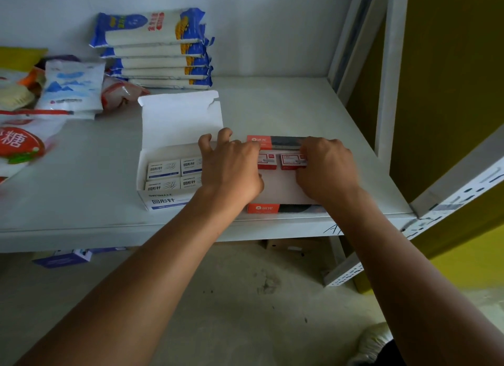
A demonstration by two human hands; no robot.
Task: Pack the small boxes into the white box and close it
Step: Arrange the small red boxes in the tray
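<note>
The white box [163, 202] lies open on the shelf with its lid [180, 120] standing up behind it. Several small white boxes [163, 169] with blue print fill its left part. Right of it lies an orange box [263, 208] with a white flap [281, 187] folded forward, and small red-and-white boxes [291, 161] sit in a row inside. My left hand [231, 166] arches with fingers spread over the gap between the two boxes and hides the white box's right end. My right hand [327, 166] curls its fingers down onto the right end of the red-and-white row.
A stack of blue-and-white packets [155, 49] stands at the back of the grey shelf [81, 174]. Food bags [71, 90] crowd the left side. A metal upright [392, 65] and a slanted perforated rail [463, 185] bound the right. Cartons [62, 259] lie under the shelf.
</note>
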